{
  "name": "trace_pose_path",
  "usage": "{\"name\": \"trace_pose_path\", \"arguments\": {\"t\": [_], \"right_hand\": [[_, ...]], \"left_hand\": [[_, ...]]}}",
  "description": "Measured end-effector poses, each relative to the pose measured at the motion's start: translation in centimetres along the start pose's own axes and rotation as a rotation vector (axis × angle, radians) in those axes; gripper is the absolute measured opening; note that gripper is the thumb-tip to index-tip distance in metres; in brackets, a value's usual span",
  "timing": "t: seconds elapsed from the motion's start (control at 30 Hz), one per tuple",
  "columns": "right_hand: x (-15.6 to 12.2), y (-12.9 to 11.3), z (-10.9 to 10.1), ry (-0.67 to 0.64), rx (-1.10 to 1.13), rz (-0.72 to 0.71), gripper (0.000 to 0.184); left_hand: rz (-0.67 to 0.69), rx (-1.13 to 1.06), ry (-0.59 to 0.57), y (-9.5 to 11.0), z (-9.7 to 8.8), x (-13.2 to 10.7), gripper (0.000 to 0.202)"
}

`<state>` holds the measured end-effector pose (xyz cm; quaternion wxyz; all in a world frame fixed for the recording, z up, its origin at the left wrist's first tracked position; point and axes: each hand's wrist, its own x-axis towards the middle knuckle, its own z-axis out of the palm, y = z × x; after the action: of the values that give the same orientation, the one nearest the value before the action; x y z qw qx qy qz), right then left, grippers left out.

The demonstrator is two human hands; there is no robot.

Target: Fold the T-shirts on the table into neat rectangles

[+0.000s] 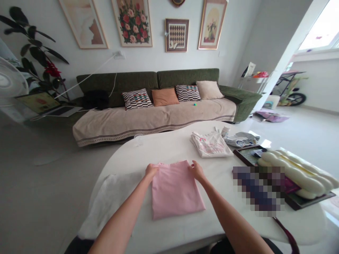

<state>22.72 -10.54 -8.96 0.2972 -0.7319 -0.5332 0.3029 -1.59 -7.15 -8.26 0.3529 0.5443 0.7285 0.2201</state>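
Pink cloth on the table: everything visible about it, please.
The pink cloth looks like soft woven or knit fabric, plain, with no print showing. It is folded into a roughly rectangular panel, mostly smooth, its far edge slightly uneven. It lies flat on the white table, in front of the person and nearer than the folded white cloth, apart from it. The left hand and right hand hold its far corners. Its inner layers are hidden.
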Motion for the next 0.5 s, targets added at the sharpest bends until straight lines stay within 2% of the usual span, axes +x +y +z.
{"name": "trace_pose_path", "arguments": {"t": [0.07, 0.17, 0.23, 0.3, 0.37, 0.43, 0.5], "right_hand": [[1.3, -0.8, 0.3, -0.056, 0.048, 0.041, 0.033], [1.6, -1.8, 0.4, -0.167, 0.134, 0.037, 0.033], [1.4, -2.7, -0.5, -0.223, 0.199, -0.012, 0.031], [1.2, -3.9, -2.3, -0.242, 0.27, -0.094, 0.027], [0.9, -5.3, -4.8, -0.226, 0.34, -0.198, 0.024], [0.3, -6.6, -7.4, -0.184, 0.393, -0.303, 0.023], [-0.7, -7.0, -9.6, -0.136, 0.415, -0.387, 0.024]], "left_hand": [[-0.007, -0.08, -0.083, 0.2, -0.8, -0.6, 0.02], [0.016, -0.196, -0.217, 0.6, -2.7, -1.6, 0.018], [0.047, -0.257, -0.29, 1.2, -4.5, -2.3, 0.021], [0.082, -0.304, -0.325, 2.4, -6.7, -3.0, 0.026], [0.171, -0.355, -0.308, 3.8, -8.9, -4.1, 0.032], [0.359, -0.376, -0.244, 5.4, -10.7, -5.9, 0.035], [0.575, -0.316, -0.14, 6.4, -11.6, -8.5, 0.033]]}}
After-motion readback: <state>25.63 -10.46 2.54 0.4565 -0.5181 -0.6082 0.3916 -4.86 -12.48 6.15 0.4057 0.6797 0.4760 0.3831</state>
